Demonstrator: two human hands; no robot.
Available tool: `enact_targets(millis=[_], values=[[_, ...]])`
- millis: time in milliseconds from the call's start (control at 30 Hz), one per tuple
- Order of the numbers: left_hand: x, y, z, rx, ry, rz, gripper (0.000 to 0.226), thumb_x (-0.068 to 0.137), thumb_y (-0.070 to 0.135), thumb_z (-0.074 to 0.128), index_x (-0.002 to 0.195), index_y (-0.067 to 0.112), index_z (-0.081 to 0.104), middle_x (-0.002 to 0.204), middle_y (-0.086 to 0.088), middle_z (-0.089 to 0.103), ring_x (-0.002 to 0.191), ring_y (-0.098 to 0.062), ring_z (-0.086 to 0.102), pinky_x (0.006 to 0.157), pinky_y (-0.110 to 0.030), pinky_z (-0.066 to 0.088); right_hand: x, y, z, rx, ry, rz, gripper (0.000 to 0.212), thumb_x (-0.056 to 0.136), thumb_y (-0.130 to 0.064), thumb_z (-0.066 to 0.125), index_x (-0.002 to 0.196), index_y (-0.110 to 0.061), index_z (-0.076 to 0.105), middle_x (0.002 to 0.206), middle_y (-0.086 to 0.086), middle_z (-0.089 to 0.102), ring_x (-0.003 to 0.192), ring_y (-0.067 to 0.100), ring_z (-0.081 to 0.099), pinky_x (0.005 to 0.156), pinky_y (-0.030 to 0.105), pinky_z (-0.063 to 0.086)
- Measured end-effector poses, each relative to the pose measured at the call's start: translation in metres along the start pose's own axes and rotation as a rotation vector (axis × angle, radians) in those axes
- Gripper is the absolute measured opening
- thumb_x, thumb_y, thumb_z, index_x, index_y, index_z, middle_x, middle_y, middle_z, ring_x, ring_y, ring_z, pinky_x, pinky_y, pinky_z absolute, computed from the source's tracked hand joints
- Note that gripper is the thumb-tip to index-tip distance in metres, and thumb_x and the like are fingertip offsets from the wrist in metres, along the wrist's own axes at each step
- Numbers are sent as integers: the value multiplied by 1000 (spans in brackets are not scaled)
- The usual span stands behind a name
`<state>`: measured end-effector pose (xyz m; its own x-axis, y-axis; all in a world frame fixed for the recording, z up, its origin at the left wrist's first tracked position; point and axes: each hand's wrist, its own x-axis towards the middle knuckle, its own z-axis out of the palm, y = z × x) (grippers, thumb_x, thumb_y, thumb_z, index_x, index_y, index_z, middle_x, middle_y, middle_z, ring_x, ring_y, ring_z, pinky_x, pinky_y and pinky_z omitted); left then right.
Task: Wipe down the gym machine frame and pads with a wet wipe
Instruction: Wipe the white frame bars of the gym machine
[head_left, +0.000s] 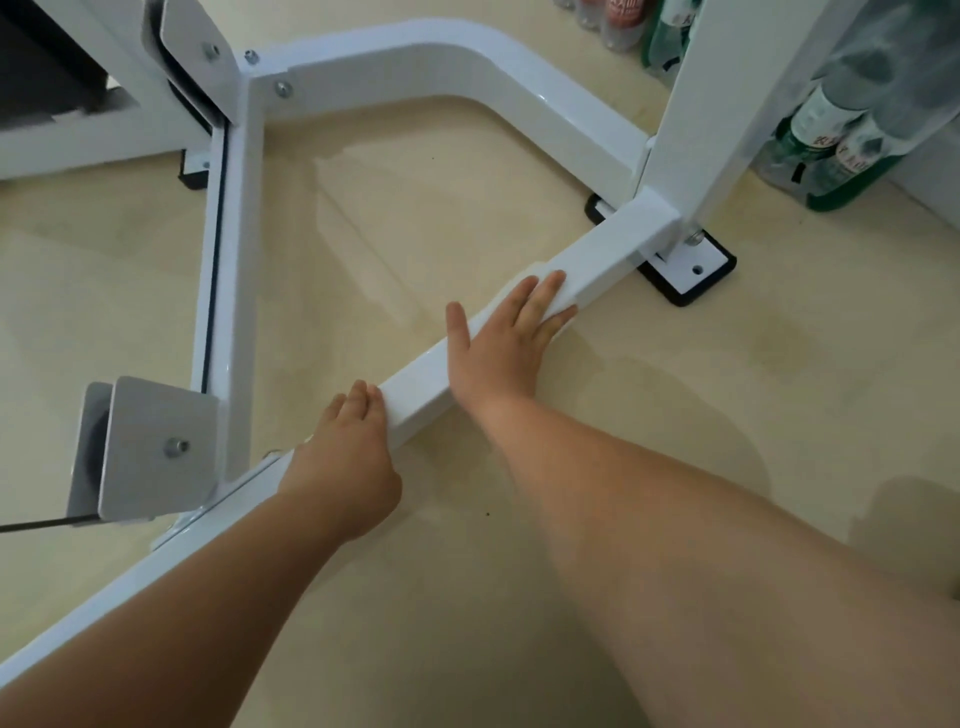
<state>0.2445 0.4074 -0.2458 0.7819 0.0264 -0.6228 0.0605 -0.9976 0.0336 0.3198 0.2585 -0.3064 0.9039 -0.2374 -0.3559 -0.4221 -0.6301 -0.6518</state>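
Note:
A white steel gym machine frame (415, 384) lies low over a beige floor, its square base bar running diagonally from lower left to a foot plate at right. My right hand (504, 343) lies flat on top of this bar, fingers spread, pressing a white wet wipe (563, 299) that shows under and beyond the fingertips. Lower on the same bar, my left hand (345, 462) rests with its fingers curled over the bar's top edge, and I see nothing held in it. No pads are in sight.
A white upright post (691, 119) rises at right above a black-edged foot plate (691, 275). Bottles (826, 140) stand on the floor behind it. A grey pulley bracket (150, 447) with a cable sits at left. Another frame bar (234, 249) runs away from me.

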Motion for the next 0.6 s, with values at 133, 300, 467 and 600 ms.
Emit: enact_targets(millis=[133, 300, 467, 600], values=[[18, 44, -20, -87, 205, 166, 71, 84, 17, 53, 153, 20, 34, 162, -5, 26, 144, -26, 31, 112, -39, 35, -10, 4, 8, 2, -31, -42, 98, 101, -63, 34, 157, 2, -12, 161, 14, -37, 147, 48, -29, 123, 50, -14], [39, 79, -34, 5, 131, 194, 54, 83, 17, 56, 137, 19, 54, 140, -5, 42, 120, -29, 50, 96, -39, 48, 50, 21, -44, -22, 26, 40, 95, 101, -65, 28, 158, -2, -14, 163, 7, -36, 147, 46, -30, 126, 53, 0], [41, 84, -55, 63, -11, 181, 48, 86, 16, 54, 134, 12, 54, 131, -9, 40, 114, -33, 53, 98, -42, 48, 62, 35, -62, -16, 1, 0, 93, 102, -65, 30, 159, -6, -14, 163, 3, -36, 148, 42, -31, 127, 51, 4], [39, 78, -49, 34, -16, 187, 59, 86, 12, 51, 145, 16, 44, 144, -6, 34, 125, -33, 49, 104, -40, 44, 80, 43, -71, -38, 109, 10, 93, 101, -66, 29, 160, -4, -10, 166, 5, -29, 150, 43, -26, 126, 52, 9]])
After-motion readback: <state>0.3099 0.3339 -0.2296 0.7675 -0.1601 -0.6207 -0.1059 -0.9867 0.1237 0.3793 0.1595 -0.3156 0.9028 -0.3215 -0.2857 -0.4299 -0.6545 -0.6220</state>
